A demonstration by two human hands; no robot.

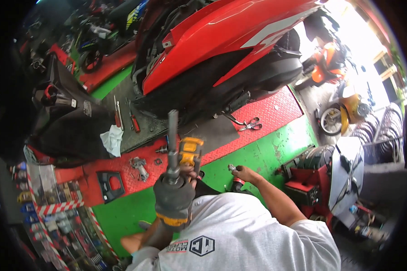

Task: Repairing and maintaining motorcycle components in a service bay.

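Left hand (pixel 191 173): fingers wrapped round the handle of a yellow-and-black cordless impact wrench (pixel 173 195); firm grip, trigger finger can't be made out.
Long socket (pixel 172 133): on the wrench's nose, straight ahead of the left grip, pointing toward the scooter; looks clear of any fastener.
Right hand (pixel 246 174): right of the left grip, fingertips pinching a small metal piece (pixel 232 167), socket-like, exact kind can't tell.
Red-and-black object (pixel 237 182): just below the right grip; held or loose, can't tell.
Red scooter (pixel 226 34): beyond both grips, up on the red lift platform (pixel 278 105).
Scissors (pixel 252 123): on the platform, beyond the right grip.
Red-handled screwdriver (pixel 134 124): beyond the left grip, off to its left, near a white cloth (pixel 112 141).
Wrench work: probably readying the tool between fastenings, sorting the socket.
Next move: likely calls for settling the small piece, then lining the socket up squarely before any trigger.
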